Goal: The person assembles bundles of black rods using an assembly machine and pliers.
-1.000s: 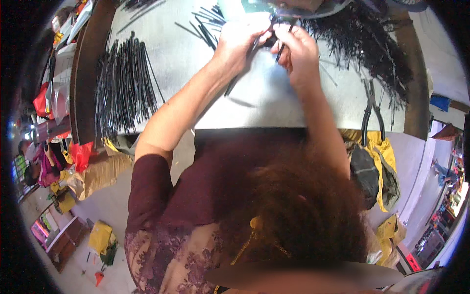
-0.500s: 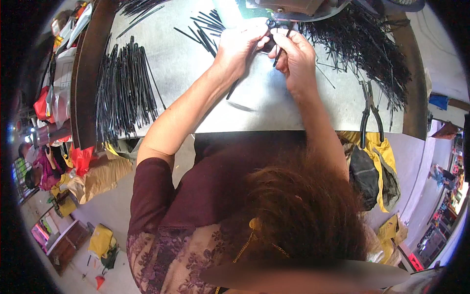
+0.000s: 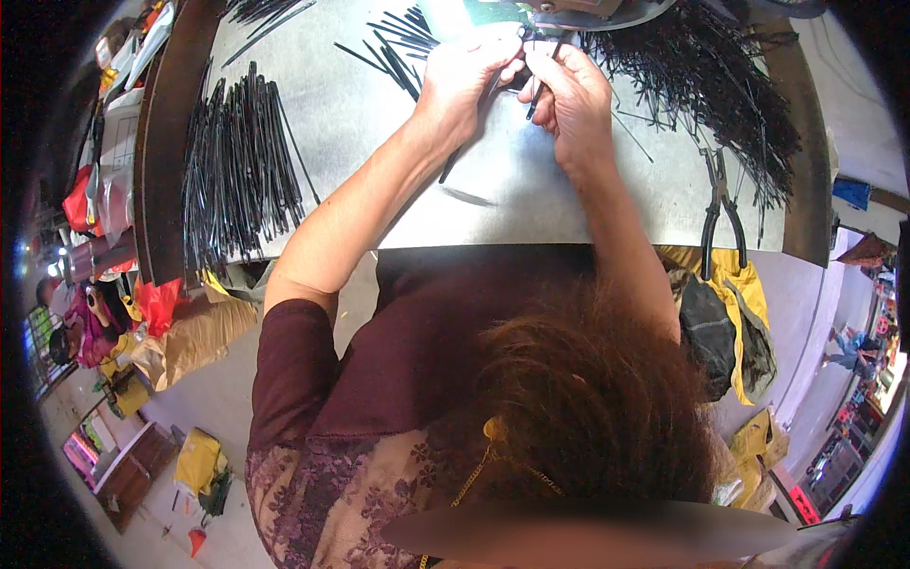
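Both my hands are together at the far middle of the metal-topped table [image 3: 531,213], under a bright light and close to the grey machine [image 3: 597,14]. My left hand [image 3: 460,81] is closed on a thin black cable [image 3: 452,166], whose tail shows below the wrist. At its fingertips is a small dark end piece [image 3: 527,34]. My right hand [image 3: 572,100] pinches a thin black length [image 3: 536,100] against that end. Whether the two hands hold one cable or two, I cannot tell. Left of my left hand lie several loose black cables [image 3: 393,57].
A neat bundle of black cables [image 3: 242,171] lies at the left, with more at the far left. A tangled black heap [image 3: 701,85] covers the far right. Black-handled pliers [image 3: 721,213] overhang the front edge. Dark raised edges [image 3: 166,152] border the table. Bags [image 3: 725,332] stand below.
My right fingers have shifted slightly at the cable end, and the black length in them stands a little more upright. The whole view has moved slightly. Otherwise the hands keep their place.
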`<control>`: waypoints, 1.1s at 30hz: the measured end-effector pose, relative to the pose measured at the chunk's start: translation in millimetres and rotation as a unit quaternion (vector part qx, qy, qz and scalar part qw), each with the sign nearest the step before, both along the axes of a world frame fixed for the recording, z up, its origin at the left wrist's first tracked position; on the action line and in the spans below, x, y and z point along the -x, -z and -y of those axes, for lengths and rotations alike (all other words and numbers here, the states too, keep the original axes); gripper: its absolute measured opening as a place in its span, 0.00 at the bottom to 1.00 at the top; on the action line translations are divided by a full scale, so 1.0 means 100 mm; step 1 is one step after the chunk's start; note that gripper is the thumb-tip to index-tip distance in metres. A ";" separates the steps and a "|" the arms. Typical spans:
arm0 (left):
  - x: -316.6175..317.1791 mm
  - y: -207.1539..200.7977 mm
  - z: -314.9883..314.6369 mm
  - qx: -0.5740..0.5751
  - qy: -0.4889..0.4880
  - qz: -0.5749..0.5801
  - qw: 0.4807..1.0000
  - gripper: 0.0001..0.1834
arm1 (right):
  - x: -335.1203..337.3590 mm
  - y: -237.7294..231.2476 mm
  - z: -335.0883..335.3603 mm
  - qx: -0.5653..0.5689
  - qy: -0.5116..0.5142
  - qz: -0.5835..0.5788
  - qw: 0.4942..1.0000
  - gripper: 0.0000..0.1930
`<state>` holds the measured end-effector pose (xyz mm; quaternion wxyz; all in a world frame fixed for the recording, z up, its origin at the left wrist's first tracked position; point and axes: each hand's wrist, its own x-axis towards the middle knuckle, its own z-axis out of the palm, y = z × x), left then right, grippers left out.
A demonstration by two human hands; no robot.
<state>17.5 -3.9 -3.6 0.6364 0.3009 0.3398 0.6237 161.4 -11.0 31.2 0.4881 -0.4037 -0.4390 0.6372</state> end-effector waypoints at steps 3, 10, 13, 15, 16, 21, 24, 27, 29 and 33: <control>-0.02 -0.01 0.02 0.014 -0.007 0.018 1.000 0.08 | 0.00 0.02 0.00 -0.005 0.012 0.000 1.000 0.08; -0.02 0.03 0.00 0.004 -0.007 0.010 1.000 0.07 | 0.01 0.03 0.00 0.006 0.000 0.002 1.000 0.07; -0.06 0.05 0.00 -0.032 0.004 0.054 0.998 0.07 | 0.04 0.03 -0.01 -0.011 0.011 -0.012 1.000 0.07; -0.10 0.02 0.01 -0.023 -0.027 0.051 0.998 0.07 | 0.05 0.04 -0.02 -0.013 0.013 -0.002 1.000 0.07; -0.11 -0.01 0.03 -0.023 -0.028 0.051 0.998 0.07 | 0.05 0.05 -0.02 -0.015 0.015 0.008 1.000 0.07; -0.15 -0.08 0.13 0.018 -0.031 0.056 0.998 0.10 | 0.09 0.10 0.04 -0.009 0.030 0.043 0.999 0.08; -0.16 -0.09 0.12 0.014 -0.038 0.058 0.998 0.10 | 0.10 0.06 0.06 0.000 0.043 0.054 0.998 0.08; -0.11 -0.08 0.09 0.011 -0.025 0.033 0.999 0.10 | 0.09 0.05 0.05 -0.014 0.031 0.048 0.998 0.09; -0.13 -0.05 0.08 0.015 -0.024 0.041 0.999 0.09 | 0.08 0.08 0.04 -0.028 0.030 0.042 0.998 0.08; -0.10 -0.04 0.08 -0.014 0.019 0.069 0.997 0.08 | 0.09 0.07 0.04 -0.023 0.035 0.043 0.998 0.08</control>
